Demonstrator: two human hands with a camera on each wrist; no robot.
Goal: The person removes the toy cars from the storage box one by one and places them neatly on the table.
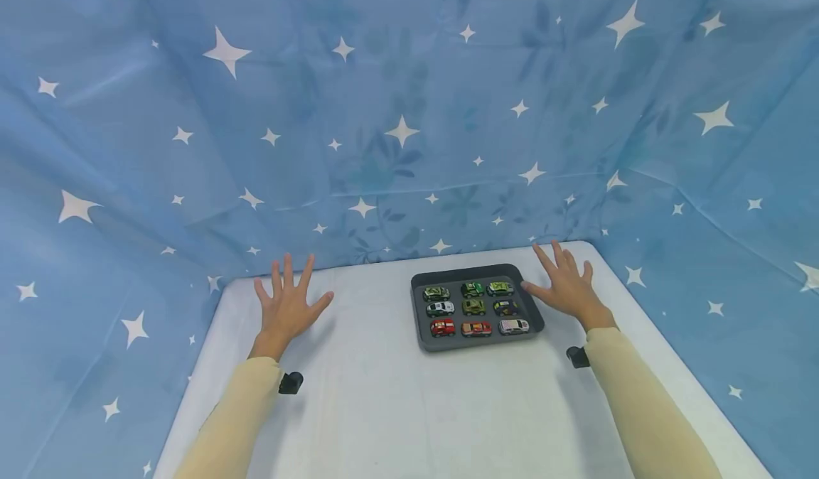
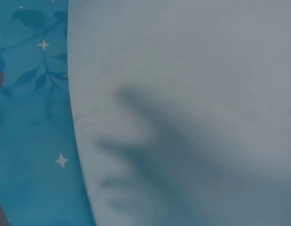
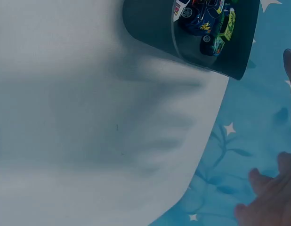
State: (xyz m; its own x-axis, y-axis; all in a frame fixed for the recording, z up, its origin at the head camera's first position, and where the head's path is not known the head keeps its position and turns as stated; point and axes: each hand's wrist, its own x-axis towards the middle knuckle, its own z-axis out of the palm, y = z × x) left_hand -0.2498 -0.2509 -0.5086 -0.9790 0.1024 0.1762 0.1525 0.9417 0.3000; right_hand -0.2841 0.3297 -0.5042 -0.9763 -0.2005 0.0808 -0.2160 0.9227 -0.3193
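A dark grey tray lies on the white table, with several small toy cars standing in rows inside it. Among them are a red car, a white car and a dark blue car. My right hand hovers by the tray's right side, fingers spread, holding nothing; its thumb overlaps the rim in the head view, and I cannot tell if they touch. Well left of the tray, my left hand is held above the table with fingers spread and nothing in it. The left wrist view shows mainly that hand's shadow.
The white-covered table has rounded far corners. Behind and beside it hangs a blue curtain with white stars and leaf prints. Each wrist carries a small black device near the cuff.
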